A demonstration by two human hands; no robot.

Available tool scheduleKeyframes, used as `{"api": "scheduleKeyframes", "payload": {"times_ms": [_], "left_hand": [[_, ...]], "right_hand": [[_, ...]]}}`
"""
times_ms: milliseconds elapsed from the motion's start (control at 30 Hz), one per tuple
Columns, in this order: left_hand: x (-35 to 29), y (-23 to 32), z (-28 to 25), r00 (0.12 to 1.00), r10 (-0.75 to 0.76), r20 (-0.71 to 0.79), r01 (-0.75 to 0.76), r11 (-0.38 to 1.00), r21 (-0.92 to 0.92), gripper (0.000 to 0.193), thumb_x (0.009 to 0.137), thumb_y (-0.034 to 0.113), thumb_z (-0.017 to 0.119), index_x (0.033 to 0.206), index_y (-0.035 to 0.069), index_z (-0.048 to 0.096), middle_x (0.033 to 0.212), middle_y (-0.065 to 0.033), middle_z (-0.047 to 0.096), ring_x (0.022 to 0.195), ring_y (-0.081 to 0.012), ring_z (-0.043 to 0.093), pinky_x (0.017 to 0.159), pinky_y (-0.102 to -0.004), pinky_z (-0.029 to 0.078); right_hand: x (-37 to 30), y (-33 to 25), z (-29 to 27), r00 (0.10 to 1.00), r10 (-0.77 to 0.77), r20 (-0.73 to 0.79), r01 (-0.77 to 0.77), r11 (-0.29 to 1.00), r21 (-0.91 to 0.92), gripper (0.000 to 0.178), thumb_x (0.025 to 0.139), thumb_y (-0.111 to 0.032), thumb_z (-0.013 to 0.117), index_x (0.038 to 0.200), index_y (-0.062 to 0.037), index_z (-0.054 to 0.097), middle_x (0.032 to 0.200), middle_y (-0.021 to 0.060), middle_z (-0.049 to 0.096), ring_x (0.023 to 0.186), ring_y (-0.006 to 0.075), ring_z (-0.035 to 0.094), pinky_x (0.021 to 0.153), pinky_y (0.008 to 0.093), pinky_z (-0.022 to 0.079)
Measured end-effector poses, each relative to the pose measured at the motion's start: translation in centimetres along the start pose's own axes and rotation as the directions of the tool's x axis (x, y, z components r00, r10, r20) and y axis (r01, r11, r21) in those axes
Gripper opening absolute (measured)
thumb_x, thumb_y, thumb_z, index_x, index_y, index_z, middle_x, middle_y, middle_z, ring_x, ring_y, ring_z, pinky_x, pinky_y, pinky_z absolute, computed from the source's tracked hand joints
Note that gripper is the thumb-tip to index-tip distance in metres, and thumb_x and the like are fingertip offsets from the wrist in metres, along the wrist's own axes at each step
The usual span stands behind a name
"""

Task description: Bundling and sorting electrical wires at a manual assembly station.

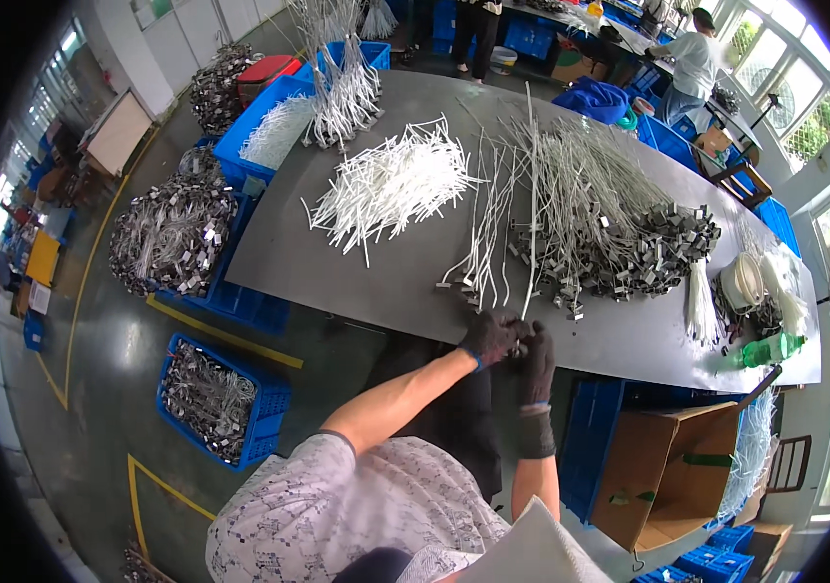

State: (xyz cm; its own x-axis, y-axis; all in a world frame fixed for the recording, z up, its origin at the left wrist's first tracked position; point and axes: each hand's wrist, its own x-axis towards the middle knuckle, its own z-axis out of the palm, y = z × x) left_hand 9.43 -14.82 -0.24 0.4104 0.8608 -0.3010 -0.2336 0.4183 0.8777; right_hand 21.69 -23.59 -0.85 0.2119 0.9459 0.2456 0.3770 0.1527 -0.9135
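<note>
Both my hands wear dark gloves and meet at the table's near edge. My left hand (491, 338) is closed, its fingertips against those of my right hand (537, 367), also closed. Between them they pinch the lower end of a long wire with a white sleeve (532, 209), which stretches away across the table. The exact end in the fingers is hidden. Just beyond my left hand lie several loose white-sleeved wires (485, 257) with small metal connectors. To the right spreads a large heap of wires with dark metal connectors (619, 233). A pile of short white tubes (400, 185) lies left of them.
Standing wire bundles (345, 97) occupy the grey table's (279, 233) far left corner. Blue crates (264, 418) of wires stand on the floor at left. Right are a green bottle (770, 350), a white spool (743, 282) and an open cardboard box (663, 476). People work farther back.
</note>
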Motion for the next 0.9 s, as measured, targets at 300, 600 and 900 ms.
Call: {"api": "scheduleKeyframes", "payload": {"times_ms": [300,600,900], "left_hand": [[3.7,4.1,-5.0,0.965,0.201,0.17,-0.259,0.615,0.745,0.038,0.091,0.037,0.064,0.092,0.0,0.073,0.078,-0.0157,0.072,0.067,-0.016,0.064,0.064,-0.0376,0.05],[6.4,6.8,-15.2,0.953,0.275,-0.129,-0.003,0.433,0.901,0.037,0.09,0.041,0.057,0.088,0.007,0.071,0.086,-0.0213,0.07,0.085,-0.0399,0.069,0.076,-0.0499,0.052],[5.6,6.9,-29.3,0.585,0.524,-0.619,0.56,0.29,0.776,0.028,0.089,0.03,0.058,0.104,0.011,0.071,0.108,-0.0192,0.071,0.097,-0.0396,0.07,0.081,-0.0527,0.056]], "right_hand": [[4.5,-0.6,2.2,0.931,0.355,0.086,-0.365,0.899,0.241,0.04,0.104,-0.027,0.052,0.134,-0.0016,0.052,0.12,0.0116,0.061,0.089,0.0211,0.068,0.072,0.0336,0.056],[10.3,7.9,-6.1,0.95,0.005,-0.313,-0.232,0.683,-0.693,0.055,0.088,-0.038,0.068,0.131,-0.0046,0.06,0.113,0.0241,0.067,0.099,0.0415,0.067,0.087,0.0483,0.051],[6.4,7.1,-6.9,0.799,0.551,-0.241,-0.6,0.716,-0.356,0.043,0.091,-0.044,0.068,0.097,-0.0011,0.07,0.084,0.0188,0.07,0.073,0.0332,0.068,0.067,0.0437,0.052]]}}
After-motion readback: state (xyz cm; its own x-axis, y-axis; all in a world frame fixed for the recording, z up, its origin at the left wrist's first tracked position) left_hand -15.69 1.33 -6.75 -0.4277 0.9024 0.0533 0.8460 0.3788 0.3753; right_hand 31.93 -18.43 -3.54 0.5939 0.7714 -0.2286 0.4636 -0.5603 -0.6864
